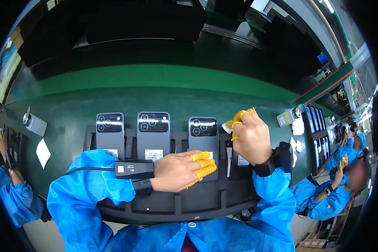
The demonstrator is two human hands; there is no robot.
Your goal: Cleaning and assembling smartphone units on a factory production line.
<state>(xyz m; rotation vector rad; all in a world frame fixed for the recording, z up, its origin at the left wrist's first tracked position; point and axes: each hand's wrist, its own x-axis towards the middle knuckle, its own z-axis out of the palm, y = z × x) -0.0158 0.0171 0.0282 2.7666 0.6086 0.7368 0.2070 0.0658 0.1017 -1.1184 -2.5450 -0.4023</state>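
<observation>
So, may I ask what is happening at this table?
A person's left hand rests on a grey phone, which lies on a black tray. The right hand, to its right, pinches something small and white, maybe a wipe. Both hands wear yellow finger covers. Two similar phones lie further left on the tray.

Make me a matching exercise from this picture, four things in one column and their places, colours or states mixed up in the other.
Things:
1. left hand
2. right hand
3. tray
4. person's sleeves

Descriptions:
A. bright blue
B. holding a small white item
C. black, beneath the phones
D. fingers spread flat over the third upright-camera phone from the left

Pairs: 1-D, 2-B, 3-C, 4-A
</observation>
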